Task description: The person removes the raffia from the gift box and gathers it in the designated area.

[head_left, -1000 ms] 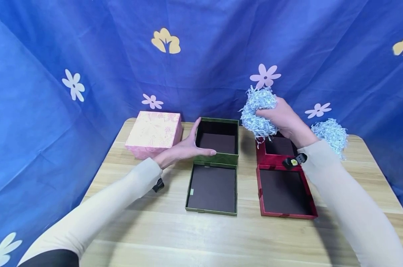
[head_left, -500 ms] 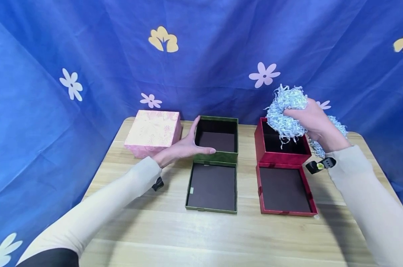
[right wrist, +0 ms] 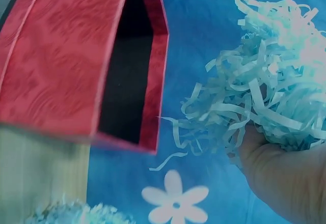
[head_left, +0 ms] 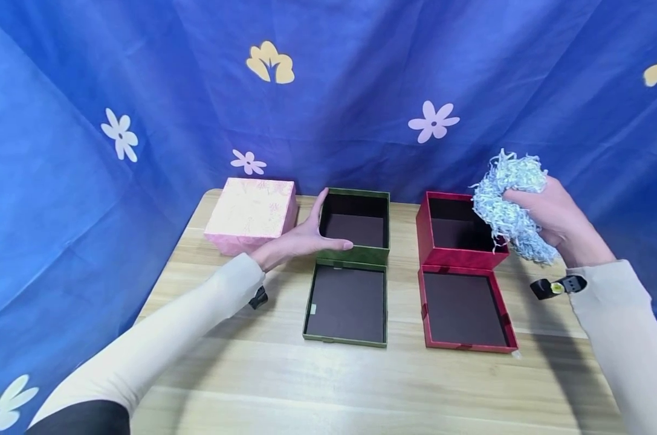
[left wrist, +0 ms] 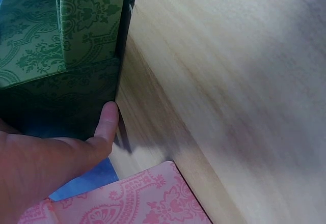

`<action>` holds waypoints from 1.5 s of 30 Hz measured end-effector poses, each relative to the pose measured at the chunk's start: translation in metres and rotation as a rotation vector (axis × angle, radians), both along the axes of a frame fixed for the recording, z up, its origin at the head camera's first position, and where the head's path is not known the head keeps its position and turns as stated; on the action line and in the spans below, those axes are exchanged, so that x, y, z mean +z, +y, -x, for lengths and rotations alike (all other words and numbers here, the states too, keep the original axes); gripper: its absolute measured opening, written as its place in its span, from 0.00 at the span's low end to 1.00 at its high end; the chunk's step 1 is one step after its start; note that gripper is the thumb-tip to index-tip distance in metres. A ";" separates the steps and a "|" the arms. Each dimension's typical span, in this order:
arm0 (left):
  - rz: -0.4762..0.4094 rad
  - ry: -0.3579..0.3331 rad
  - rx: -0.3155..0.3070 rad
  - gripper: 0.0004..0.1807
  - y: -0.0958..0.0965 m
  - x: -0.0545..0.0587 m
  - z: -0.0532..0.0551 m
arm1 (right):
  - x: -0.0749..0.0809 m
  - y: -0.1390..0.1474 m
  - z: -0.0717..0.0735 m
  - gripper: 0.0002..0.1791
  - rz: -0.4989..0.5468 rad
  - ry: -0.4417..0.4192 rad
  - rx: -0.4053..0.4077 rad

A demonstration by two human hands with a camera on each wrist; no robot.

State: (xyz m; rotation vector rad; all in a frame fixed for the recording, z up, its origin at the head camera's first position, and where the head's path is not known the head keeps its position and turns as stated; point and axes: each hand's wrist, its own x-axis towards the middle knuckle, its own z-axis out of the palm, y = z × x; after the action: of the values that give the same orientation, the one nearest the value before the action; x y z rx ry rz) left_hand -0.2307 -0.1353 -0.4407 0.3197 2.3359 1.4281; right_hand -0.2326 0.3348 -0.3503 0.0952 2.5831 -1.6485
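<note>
My left hand [head_left: 301,237] is spread against the left side of an open green box [head_left: 355,255], with the thumb straight along its front. In the left wrist view the thumb tip lies at the green box's [left wrist: 56,99] edge, and the other fingers are mostly hidden. My right hand [head_left: 558,211] grips a fluffy bunch of light blue shredded paper [head_left: 508,181] in the air, just right of an open red box [head_left: 461,258]. Strands dangle from the bunch in the right wrist view, beside the red box's [right wrist: 61,61] opening.
A closed pink box [head_left: 252,208] stands left of the green one. The green lid [head_left: 347,305] and red lid [head_left: 466,308] lie inside up before their boxes. More shredded paper [right wrist: 81,214] sits on the table beside the red box. A blue curtain [head_left: 339,90] hangs behind.
My right hand has carried the shredded paper to the right, from over the red box's left side to beyond its right side. The left hand stays at the green box.
</note>
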 end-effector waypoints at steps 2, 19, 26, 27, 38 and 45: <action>0.001 0.006 -0.007 0.80 0.000 -0.001 0.000 | -0.004 0.008 -0.003 0.14 0.068 -0.009 -0.010; 0.010 -0.001 0.004 0.80 0.000 -0.001 -0.004 | -0.045 0.092 -0.041 0.35 -0.149 -0.114 -0.070; 0.013 0.012 0.004 0.80 0.000 -0.002 -0.003 | -0.065 0.115 -0.055 0.53 -0.275 -0.189 -0.055; 0.010 0.012 0.004 0.80 0.000 -0.002 -0.003 | -0.068 0.118 -0.057 0.53 -0.279 -0.188 -0.061; -0.006 0.003 0.013 0.80 0.000 -0.004 -0.004 | -0.096 0.131 -0.064 0.58 -0.272 -0.249 -0.061; -0.004 -0.004 0.016 0.79 -0.001 -0.004 -0.003 | -0.106 0.137 -0.060 0.57 -0.210 -0.302 0.035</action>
State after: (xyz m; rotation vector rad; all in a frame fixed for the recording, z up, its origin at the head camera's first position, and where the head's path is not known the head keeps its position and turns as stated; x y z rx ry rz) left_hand -0.2281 -0.1363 -0.4443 0.2996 2.3377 1.4397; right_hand -0.1725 0.4717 -0.4560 0.2854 2.4965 -1.2364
